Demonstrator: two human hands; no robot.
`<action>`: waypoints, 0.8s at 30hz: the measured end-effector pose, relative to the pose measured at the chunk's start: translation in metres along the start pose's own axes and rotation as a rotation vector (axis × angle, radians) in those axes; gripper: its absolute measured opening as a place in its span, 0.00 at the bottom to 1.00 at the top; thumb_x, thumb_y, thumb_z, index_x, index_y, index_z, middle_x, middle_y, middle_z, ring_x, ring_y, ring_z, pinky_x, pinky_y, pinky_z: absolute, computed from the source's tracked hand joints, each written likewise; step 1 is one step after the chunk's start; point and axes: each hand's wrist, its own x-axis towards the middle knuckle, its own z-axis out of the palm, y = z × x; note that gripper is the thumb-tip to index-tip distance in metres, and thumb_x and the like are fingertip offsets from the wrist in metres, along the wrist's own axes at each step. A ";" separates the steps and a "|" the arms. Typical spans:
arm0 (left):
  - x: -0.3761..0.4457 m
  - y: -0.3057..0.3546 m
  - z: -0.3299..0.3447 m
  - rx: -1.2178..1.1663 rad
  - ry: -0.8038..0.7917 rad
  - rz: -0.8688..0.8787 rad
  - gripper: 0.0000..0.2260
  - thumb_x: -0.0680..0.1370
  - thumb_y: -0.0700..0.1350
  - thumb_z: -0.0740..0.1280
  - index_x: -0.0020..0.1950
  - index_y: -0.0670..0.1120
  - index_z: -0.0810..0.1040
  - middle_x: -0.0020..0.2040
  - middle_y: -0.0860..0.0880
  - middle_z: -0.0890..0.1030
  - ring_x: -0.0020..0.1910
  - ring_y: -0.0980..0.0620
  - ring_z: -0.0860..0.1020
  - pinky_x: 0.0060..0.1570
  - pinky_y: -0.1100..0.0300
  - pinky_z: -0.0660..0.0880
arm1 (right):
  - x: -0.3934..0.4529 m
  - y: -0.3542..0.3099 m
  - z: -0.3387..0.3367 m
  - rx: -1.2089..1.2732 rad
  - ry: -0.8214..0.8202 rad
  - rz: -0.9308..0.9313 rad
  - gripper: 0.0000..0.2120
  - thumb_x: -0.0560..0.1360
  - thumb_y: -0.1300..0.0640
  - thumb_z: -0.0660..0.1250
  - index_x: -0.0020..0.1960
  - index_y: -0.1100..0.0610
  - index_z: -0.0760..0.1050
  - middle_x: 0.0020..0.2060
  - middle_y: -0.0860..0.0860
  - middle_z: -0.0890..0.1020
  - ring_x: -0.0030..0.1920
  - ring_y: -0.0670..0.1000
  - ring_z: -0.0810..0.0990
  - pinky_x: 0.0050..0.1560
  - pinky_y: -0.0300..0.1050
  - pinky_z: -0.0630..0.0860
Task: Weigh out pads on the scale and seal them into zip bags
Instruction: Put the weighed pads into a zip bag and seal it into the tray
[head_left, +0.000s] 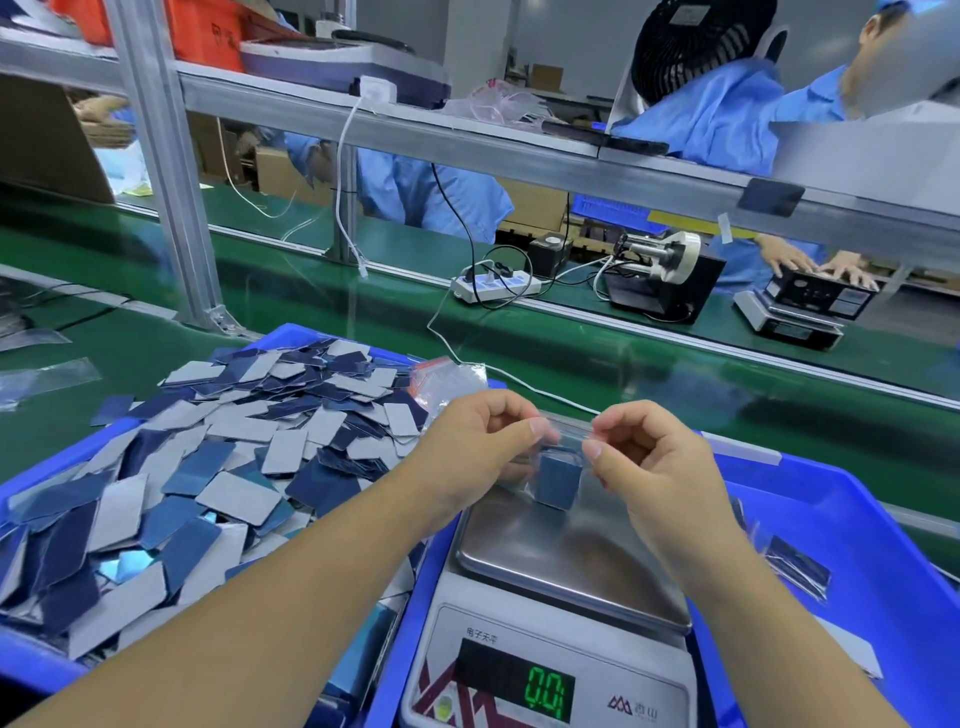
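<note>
A clear zip bag (563, 462) holding a small stack of blue pads (558, 480) hangs above the steel pan of the scale (550, 551). My left hand (475, 447) pinches the bag's top edge on the left and my right hand (649, 457) pinches it on the right. The scale's green display (545, 693) reads 0.0. A heap of loose blue and grey pads (208, 467) fills the blue tray (31, 670) on the left. Spare zip bags (447, 382) lie at the heap's far edge.
A second blue tray (857, 519) on the right holds filled bags (795, 566). A green conveyor belt (623, 384) runs behind, with a power strip (493, 286), a label machine (660, 286) and another scale (800, 312). Other people in blue coats work across the belt.
</note>
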 end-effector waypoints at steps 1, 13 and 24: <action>0.000 0.000 0.000 0.023 -0.004 0.006 0.10 0.81 0.39 0.68 0.40 0.49 0.80 0.44 0.47 0.87 0.43 0.53 0.80 0.44 0.59 0.80 | 0.000 0.000 0.000 -0.015 0.006 -0.005 0.15 0.74 0.69 0.72 0.42 0.49 0.79 0.35 0.47 0.81 0.37 0.47 0.77 0.38 0.40 0.74; -0.003 -0.003 0.004 0.103 -0.086 0.022 0.02 0.75 0.43 0.74 0.45 0.47 0.81 0.39 0.51 0.80 0.41 0.53 0.77 0.47 0.56 0.77 | -0.003 -0.005 0.004 0.132 -0.068 0.027 0.09 0.67 0.62 0.71 0.37 0.48 0.76 0.33 0.49 0.78 0.36 0.50 0.73 0.37 0.45 0.71; -0.005 0.000 0.006 0.078 -0.117 0.000 0.02 0.71 0.47 0.71 0.39 0.51 0.82 0.42 0.45 0.79 0.42 0.48 0.75 0.46 0.55 0.74 | -0.002 -0.004 0.001 0.155 -0.051 0.003 0.11 0.66 0.63 0.72 0.36 0.47 0.76 0.32 0.47 0.78 0.34 0.48 0.72 0.37 0.44 0.70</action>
